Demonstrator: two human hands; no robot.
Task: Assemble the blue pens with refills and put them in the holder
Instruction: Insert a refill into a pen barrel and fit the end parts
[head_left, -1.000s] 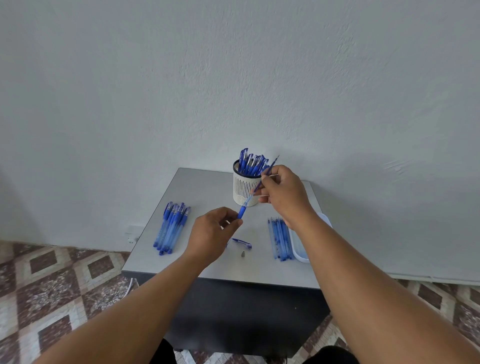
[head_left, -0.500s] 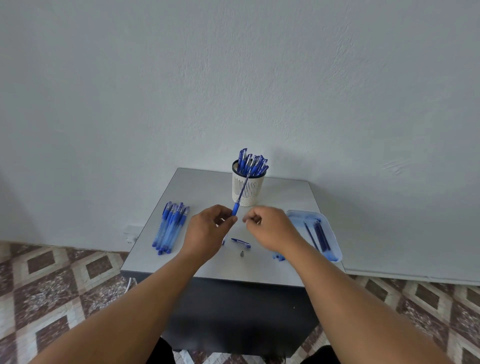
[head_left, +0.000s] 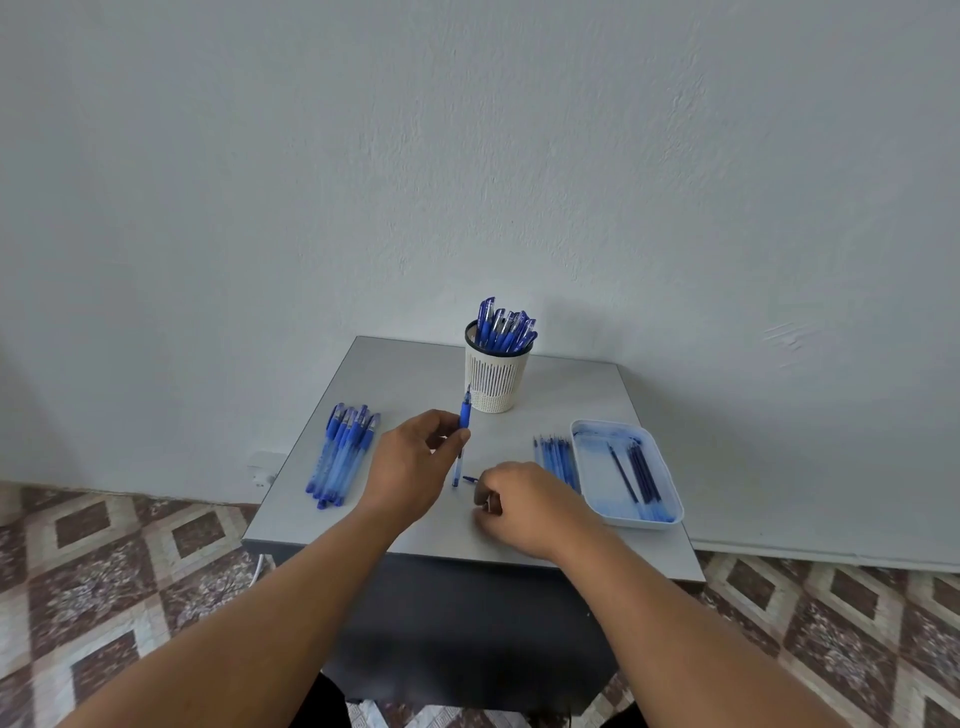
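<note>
My left hand (head_left: 415, 462) grips a blue pen barrel (head_left: 464, 415) upright, its refill tip pointing up, just in front of the white slotted holder (head_left: 493, 384). The holder stands at the back middle of the table and carries several assembled blue pens (head_left: 506, 330). My right hand (head_left: 524, 506) rests low on the table, its fingertips pinched around a small dark pen tip piece (head_left: 489, 502). A blue cap (head_left: 470, 479) lies just left of those fingers, partly hidden.
Several blue pens (head_left: 343, 452) lie in a pile on the left of the grey table (head_left: 405, 374). A row of refills (head_left: 556, 457) lies beside a white tray (head_left: 670, 519) that holds more refills (head_left: 641, 473). Patterned floor tiles surround the table.
My right hand let go of the refill near the holder and dropped to the table by the small tip piece. The left hand turned the barrel more upright.
</note>
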